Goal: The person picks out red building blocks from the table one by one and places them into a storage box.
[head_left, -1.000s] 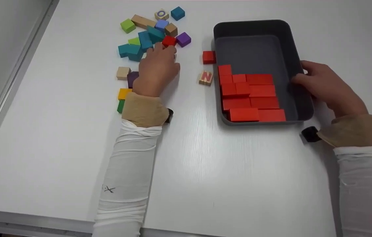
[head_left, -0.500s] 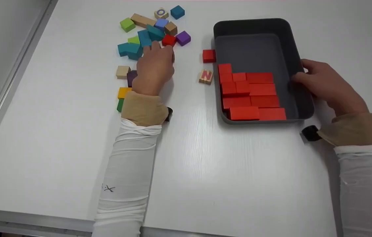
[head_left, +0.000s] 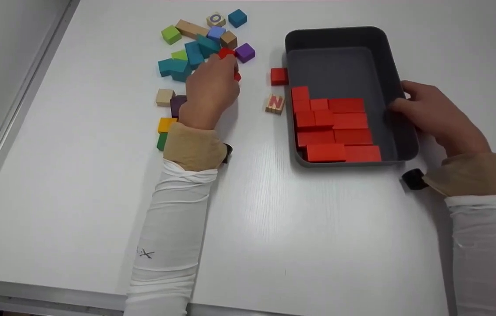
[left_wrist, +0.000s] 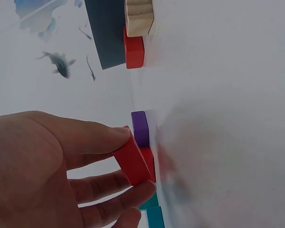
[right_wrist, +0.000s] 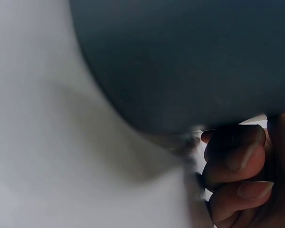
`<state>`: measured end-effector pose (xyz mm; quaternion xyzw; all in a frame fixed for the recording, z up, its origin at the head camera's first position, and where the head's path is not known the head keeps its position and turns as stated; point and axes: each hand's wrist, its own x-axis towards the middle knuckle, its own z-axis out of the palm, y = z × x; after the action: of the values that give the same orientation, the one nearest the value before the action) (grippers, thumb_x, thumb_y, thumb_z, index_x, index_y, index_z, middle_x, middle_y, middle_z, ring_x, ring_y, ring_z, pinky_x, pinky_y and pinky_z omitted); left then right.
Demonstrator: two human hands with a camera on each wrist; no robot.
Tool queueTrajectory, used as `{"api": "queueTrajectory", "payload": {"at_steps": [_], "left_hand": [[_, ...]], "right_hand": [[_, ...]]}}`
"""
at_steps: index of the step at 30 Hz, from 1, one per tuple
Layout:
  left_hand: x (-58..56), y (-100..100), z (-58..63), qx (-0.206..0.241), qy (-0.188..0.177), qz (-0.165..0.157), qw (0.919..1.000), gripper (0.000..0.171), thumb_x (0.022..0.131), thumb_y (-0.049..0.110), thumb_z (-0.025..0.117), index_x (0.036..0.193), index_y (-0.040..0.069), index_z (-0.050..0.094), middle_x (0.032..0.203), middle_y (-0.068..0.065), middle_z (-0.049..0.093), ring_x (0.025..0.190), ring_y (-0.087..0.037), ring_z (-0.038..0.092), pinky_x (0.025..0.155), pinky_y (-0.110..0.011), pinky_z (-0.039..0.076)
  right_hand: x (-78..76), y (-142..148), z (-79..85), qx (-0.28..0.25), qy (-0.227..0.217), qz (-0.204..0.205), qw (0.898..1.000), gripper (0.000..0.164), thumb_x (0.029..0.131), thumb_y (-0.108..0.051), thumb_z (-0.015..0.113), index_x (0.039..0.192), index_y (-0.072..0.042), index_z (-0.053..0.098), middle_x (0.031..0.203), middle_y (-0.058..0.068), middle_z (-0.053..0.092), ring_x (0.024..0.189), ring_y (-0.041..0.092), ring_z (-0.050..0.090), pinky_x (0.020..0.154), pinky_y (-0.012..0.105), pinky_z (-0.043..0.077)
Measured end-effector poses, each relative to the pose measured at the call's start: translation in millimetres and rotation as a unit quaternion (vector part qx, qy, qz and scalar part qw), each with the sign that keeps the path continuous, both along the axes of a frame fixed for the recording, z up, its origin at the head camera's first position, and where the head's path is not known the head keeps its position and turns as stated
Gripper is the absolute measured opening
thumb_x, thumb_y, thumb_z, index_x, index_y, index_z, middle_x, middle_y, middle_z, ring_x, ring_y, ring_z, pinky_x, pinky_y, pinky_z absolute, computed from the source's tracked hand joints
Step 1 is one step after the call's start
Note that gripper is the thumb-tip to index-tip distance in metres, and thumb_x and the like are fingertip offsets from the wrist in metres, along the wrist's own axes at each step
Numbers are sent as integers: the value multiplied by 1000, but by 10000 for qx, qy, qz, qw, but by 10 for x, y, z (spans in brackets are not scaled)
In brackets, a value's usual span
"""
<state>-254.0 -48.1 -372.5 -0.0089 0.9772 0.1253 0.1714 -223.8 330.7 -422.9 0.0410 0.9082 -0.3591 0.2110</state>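
My left hand (head_left: 210,91) is over the near side of a loose block pile. Its thumb and fingers pinch a red block (left_wrist: 133,160), seen clearly in the left wrist view and only as a corner in the head view. Just beyond the fingertips lies another red block (head_left: 226,52), beside a purple block (head_left: 245,52). My right hand (head_left: 443,112) grips the right wall of a dark grey tray (head_left: 331,66), thumb on the inside and fingers outside. Red blocks (head_left: 348,120) fill the tray's near left part in rows.
A red block (head_left: 279,76) touches the tray's left side, with a wooden N block (head_left: 275,104) near it. Teal blocks (head_left: 180,70), a lime block (head_left: 171,34) and a wooden bar (head_left: 191,29) lie in the pile. Yellow (head_left: 167,124) and green (head_left: 161,141) blocks sit by the left wrist.
My left hand has shifted slightly, and a red block now shows at its fingers where none was visible before. The right hand and tray have stayed in place.
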Motion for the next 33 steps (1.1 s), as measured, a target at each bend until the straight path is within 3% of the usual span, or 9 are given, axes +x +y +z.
{"api": "queueTrajectory", "payload": {"at_steps": [6,11,17,28,33], "left_hand": [[18,83,13,229,124,-3,9997,51,104,24,63,152,20,48,151,-8,50,134,-22,53,112,-37,49],[61,178,2,346,523,-247,9977,45,104,21,64,147,21,53,151,-10,48,135,-22,52,113,-33,49],[102,318,28,519,859,-533,9935,46,102,17,66,146,23,56,150,-8,49,137,-19,51,112,-28,49],[204,603,23,958,965,-945,9862,56,100,7,66,149,27,51,150,-5,47,137,-15,51,112,-24,47],[247,680,5,1123,1051,-1287,9797,51,102,8,64,148,26,51,148,-4,48,136,-14,51,113,-23,46]], "right_hand": [[3,0,-1,10,15,-36,10000,53,104,-37,42,151,-15,45,118,2,60,87,10,60,71,24,50],[17,-9,-8,48,34,-4,10000,52,103,-36,42,151,-14,45,116,5,61,85,9,60,70,24,50],[12,-8,-3,-30,29,-29,10000,52,103,-35,42,150,-15,45,111,-3,61,85,9,60,71,24,50],[0,5,-28,1,-38,23,10000,56,104,-38,41,155,-14,41,125,9,57,90,12,59,71,23,51],[-6,16,-26,-2,1,57,10000,56,104,-38,41,154,-14,43,126,11,58,87,10,59,70,24,51]]}}
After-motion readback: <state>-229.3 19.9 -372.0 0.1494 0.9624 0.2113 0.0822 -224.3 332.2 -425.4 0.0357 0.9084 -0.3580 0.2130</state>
